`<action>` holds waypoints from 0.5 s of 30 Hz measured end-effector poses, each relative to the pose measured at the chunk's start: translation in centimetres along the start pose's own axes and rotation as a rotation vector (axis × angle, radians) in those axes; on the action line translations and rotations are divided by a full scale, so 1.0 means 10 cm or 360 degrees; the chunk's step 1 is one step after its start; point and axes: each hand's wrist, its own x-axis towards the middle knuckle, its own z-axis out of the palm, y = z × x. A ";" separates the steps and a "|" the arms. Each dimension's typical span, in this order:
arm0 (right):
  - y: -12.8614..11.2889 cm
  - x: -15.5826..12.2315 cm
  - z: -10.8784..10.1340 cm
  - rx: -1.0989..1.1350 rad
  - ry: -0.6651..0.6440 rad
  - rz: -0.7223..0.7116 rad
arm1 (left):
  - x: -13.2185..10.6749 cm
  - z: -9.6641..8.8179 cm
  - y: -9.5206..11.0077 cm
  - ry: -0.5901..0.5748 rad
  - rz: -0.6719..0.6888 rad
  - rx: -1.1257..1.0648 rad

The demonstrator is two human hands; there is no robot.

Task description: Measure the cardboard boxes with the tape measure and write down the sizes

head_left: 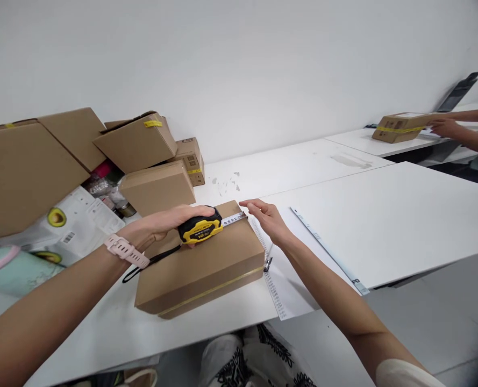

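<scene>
My left hand (170,221), with a pink watch band (126,251) at the wrist, is closed round a yellow and black tape measure (200,227). The tape measure rests on top of a closed cardboard box (206,260), its black strap hanging to the left. A short length of white blade (233,219) runs out to the box's right edge. Close by that blade end is my right hand (268,217), fingers stretched towards the edge; contact with the blade cannot be made out. A spiral notebook (291,269) lies under the right forearm.
Several cardboard boxes (137,142) are piled at the left, beside avocado-print packaging (71,215) and a mint-green item (16,269). A light-blue strip (329,252) lies along the notebook. Far right, another person's hands (448,129) hold a taped box (400,128) near a dark device (458,92).
</scene>
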 end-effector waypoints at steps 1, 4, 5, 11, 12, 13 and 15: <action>-0.01 0.02 0.01 0.0028 -0.0044 0.0006 | 0.00 -0.02 -0.01 -0.0012 -0.0014 -0.0010; -0.02 0.09 0.06 0.0123 -0.0221 0.0039 | 0.00 -0.05 -0.02 -0.0038 -0.0036 -0.0006; -0.01 0.11 0.07 0.0148 -0.0296 0.0053 | 0.00 -0.05 -0.01 -0.0044 -0.0031 0.0013; 0.08 0.19 0.08 -0.0021 -0.0523 -0.0193 | 0.01 -0.06 0.04 -0.0075 0.0050 0.0088; 0.09 0.19 0.07 -0.0065 -0.0529 -0.0219 | 0.00 -0.06 0.04 -0.0079 0.0062 0.0074; 0.08 0.19 0.07 -0.0095 -0.0532 -0.0224 | 0.00 -0.06 0.04 -0.0076 0.0071 0.0051; 0.07 0.18 0.07 -0.0127 -0.0536 -0.0201 | -0.03 -0.07 0.04 -0.0050 0.0081 -0.0008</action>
